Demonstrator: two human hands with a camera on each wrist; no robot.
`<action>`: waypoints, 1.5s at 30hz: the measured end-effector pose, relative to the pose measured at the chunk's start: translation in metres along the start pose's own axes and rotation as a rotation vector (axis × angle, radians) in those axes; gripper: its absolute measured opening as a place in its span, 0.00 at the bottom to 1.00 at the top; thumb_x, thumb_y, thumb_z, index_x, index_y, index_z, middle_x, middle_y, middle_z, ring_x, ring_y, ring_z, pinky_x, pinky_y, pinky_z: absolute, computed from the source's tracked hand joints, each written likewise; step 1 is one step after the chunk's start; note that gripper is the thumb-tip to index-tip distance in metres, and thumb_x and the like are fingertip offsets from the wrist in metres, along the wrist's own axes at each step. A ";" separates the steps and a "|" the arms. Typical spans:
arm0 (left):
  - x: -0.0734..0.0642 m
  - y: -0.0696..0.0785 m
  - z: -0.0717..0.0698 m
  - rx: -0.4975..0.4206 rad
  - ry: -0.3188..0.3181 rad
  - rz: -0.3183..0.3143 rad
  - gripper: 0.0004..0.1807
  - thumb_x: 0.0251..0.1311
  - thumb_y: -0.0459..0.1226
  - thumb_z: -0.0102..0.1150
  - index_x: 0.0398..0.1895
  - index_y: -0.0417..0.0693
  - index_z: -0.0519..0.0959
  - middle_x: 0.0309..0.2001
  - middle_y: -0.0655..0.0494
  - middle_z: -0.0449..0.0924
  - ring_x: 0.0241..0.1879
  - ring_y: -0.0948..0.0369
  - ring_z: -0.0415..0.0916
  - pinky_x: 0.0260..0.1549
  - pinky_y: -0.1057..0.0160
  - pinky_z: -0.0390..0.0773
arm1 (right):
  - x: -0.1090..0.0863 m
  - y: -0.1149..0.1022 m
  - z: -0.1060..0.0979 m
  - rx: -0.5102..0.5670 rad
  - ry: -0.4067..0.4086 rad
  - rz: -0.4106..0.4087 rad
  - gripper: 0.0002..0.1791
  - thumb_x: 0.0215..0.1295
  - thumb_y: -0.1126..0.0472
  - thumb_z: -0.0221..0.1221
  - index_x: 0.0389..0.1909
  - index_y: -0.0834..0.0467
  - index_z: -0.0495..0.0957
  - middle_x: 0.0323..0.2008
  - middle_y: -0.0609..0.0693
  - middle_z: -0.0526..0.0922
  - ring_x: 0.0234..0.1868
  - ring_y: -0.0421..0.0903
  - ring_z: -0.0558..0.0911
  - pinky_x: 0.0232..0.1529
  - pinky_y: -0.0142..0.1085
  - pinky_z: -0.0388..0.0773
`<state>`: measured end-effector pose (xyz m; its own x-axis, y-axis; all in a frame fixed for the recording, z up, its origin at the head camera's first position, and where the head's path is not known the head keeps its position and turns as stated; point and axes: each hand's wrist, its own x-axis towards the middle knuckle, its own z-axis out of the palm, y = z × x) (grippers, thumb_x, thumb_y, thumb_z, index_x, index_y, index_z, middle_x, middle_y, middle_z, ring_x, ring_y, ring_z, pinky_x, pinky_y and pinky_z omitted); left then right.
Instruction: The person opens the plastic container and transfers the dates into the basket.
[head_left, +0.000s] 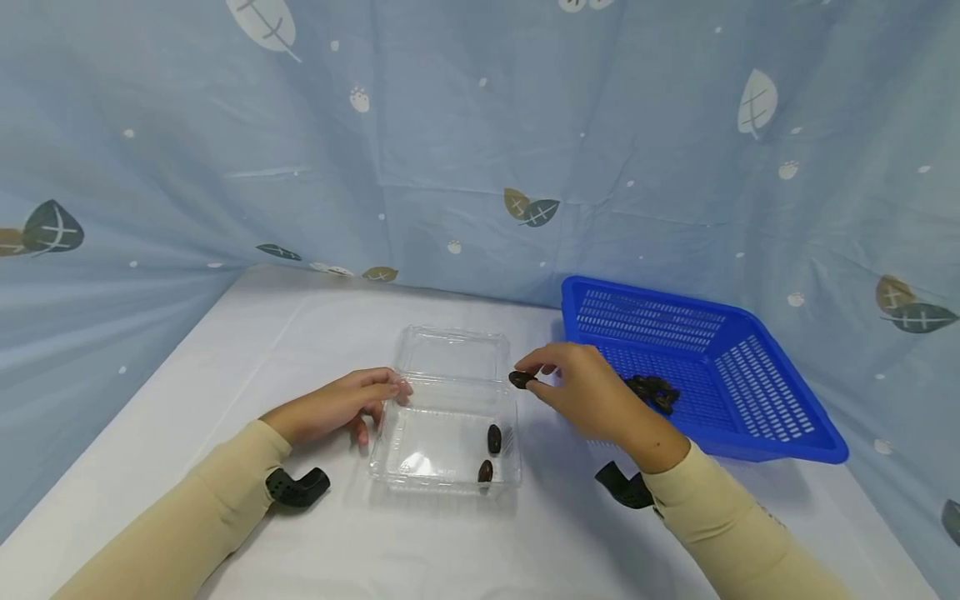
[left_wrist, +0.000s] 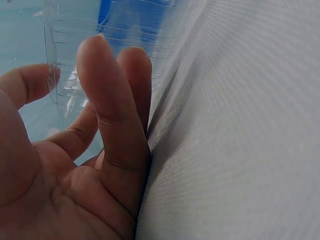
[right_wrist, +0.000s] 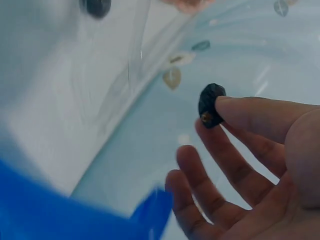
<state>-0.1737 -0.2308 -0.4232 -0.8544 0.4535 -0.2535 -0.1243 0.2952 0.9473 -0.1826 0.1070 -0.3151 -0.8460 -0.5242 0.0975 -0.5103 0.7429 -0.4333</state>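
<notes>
A clear plastic clamshell box [head_left: 446, 433] lies on the table with its lid [head_left: 453, 354] folded back. Two dark dates [head_left: 494, 439] sit at the right side of its base. At the box's left edge, my left hand [head_left: 345, 406] pinches the thin plastic wall [left_wrist: 55, 45] with thumb and finger, while other fingers rest outside near the cloth. My right hand [head_left: 581, 392] holds a dark, wrinkled date [right_wrist: 211, 105] between thumb and fingertip, in the air right of the lid hinge. Its other fingers are loosely spread.
A blue plastic basket [head_left: 750, 387] stands on the right, with several more dates [head_left: 654, 392] inside, partly hidden by my right forearm. White cloth covers the table [head_left: 300, 333]. A blue leaf-print curtain [head_left: 450, 150] hangs behind and at both sides.
</notes>
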 end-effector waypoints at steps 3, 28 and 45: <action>0.000 0.000 0.000 -0.003 -0.001 0.001 0.24 0.76 0.51 0.46 0.61 0.43 0.72 0.53 0.45 0.74 0.22 0.61 0.72 0.23 0.62 0.82 | -0.002 0.010 -0.011 0.011 0.059 -0.014 0.13 0.64 0.67 0.66 0.48 0.55 0.86 0.45 0.49 0.86 0.46 0.50 0.82 0.47 0.47 0.83; 0.001 -0.002 -0.002 -0.032 -0.027 0.025 0.24 0.76 0.50 0.46 0.61 0.39 0.70 0.54 0.44 0.72 0.25 0.63 0.74 0.23 0.62 0.83 | -0.010 0.116 -0.045 -0.094 0.131 0.212 0.14 0.69 0.66 0.60 0.53 0.64 0.83 0.50 0.65 0.84 0.51 0.61 0.81 0.41 0.51 0.82; 0.002 0.000 -0.001 -0.024 -0.011 0.001 0.24 0.76 0.50 0.47 0.60 0.40 0.72 0.52 0.45 0.73 0.24 0.62 0.74 0.24 0.60 0.83 | -0.001 0.153 -0.024 -0.139 -0.023 0.285 0.13 0.68 0.69 0.57 0.49 0.70 0.83 0.47 0.67 0.85 0.52 0.66 0.81 0.52 0.58 0.80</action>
<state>-0.1760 -0.2304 -0.4239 -0.8490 0.4631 -0.2543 -0.1353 0.2747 0.9520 -0.2637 0.2311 -0.3604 -0.9550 -0.2949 -0.0316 -0.2707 0.9103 -0.3130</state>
